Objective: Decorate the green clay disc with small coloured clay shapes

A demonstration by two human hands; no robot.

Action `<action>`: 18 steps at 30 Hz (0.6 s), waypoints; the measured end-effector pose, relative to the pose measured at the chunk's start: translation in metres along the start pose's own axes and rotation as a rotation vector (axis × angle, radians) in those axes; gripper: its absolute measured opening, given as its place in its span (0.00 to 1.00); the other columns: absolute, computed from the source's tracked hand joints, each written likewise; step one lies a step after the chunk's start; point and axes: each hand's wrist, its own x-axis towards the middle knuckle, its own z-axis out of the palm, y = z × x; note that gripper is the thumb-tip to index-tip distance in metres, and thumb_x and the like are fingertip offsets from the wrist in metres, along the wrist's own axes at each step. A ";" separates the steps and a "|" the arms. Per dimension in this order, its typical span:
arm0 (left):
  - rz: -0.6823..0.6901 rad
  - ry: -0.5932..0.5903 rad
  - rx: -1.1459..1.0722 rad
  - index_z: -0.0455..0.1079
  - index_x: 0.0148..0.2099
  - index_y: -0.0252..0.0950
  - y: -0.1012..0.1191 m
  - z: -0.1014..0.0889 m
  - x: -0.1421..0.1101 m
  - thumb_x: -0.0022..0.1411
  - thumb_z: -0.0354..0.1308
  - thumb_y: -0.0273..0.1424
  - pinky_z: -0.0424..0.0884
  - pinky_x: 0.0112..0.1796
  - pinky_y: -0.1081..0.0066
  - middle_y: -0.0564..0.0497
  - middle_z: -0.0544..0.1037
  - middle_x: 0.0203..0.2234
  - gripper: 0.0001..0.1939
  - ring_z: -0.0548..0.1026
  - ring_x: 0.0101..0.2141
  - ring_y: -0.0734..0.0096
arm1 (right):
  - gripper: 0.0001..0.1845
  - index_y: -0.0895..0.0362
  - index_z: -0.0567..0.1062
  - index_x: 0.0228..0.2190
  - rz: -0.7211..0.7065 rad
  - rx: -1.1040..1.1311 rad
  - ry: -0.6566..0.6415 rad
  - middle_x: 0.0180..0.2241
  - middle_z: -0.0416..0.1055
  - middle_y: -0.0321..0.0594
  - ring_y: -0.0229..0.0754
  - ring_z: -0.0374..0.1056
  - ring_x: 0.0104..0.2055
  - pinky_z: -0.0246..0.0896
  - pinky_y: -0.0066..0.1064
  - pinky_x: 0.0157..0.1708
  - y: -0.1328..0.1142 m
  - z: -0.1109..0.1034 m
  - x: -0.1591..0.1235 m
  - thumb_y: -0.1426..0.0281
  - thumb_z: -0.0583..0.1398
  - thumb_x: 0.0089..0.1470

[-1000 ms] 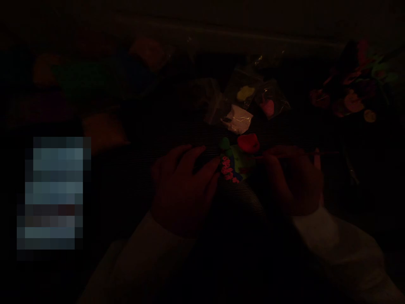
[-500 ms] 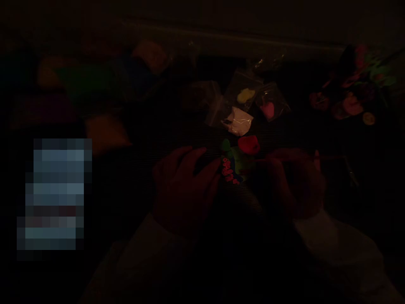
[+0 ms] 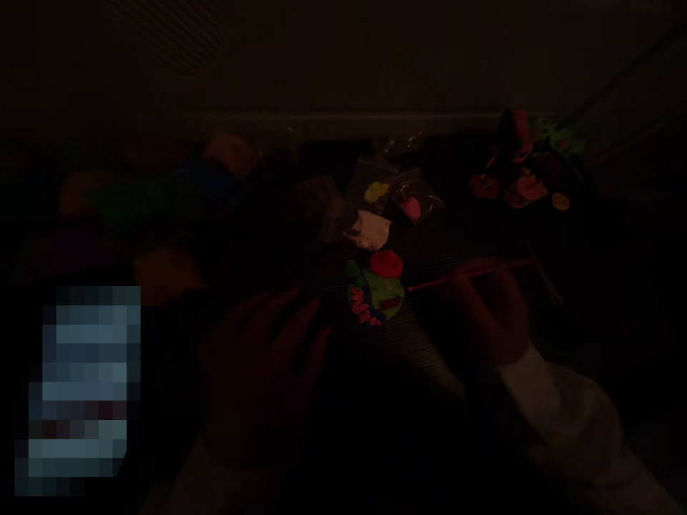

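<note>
The scene is very dark. A small green clay disc [image 3: 378,292] with red bits along its left edge lies on a dark mat, with a red lump [image 3: 386,263] just above it. My right hand [image 3: 491,311] is closed round a thin stick [image 3: 466,275] whose tip points at the disc's right edge. My left hand [image 3: 262,357] lies flat to the left of the disc, fingers stretched out and apart from it.
Small clear bags with yellow [image 3: 376,192], pink [image 3: 412,207] and white clay [image 3: 370,230] lie behind the disc. Colourful clay figures [image 3: 529,164] stand at the back right. Dim orange, green and blue packs [image 3: 161,207] lie at the left. A blurred bright patch [image 3: 83,390] sits lower left.
My left hand has drawn back from the disc to the left. My right hand now holds the stick out with its tip at the disc. The view has tilted up and darkened.
</note>
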 end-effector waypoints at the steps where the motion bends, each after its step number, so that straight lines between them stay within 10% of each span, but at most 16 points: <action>1: 0.004 -0.011 -0.005 0.65 0.45 0.39 -0.002 -0.002 -0.003 0.54 0.52 0.33 0.60 0.45 0.52 0.47 0.69 0.45 0.14 0.64 0.47 0.56 | 0.05 0.57 0.65 0.32 0.002 -0.018 -0.033 0.25 0.66 0.34 0.35 0.64 0.28 0.60 0.29 0.28 0.000 0.000 0.000 0.70 0.54 0.50; 18: 0.003 0.019 0.002 0.63 0.45 0.42 -0.012 -0.006 -0.017 0.52 0.54 0.32 0.62 0.45 0.52 0.47 0.70 0.43 0.16 0.66 0.45 0.57 | 0.05 0.57 0.66 0.32 -0.120 -0.212 -0.143 0.29 0.68 0.34 0.32 0.65 0.29 0.60 0.27 0.28 -0.005 0.002 0.003 0.72 0.54 0.50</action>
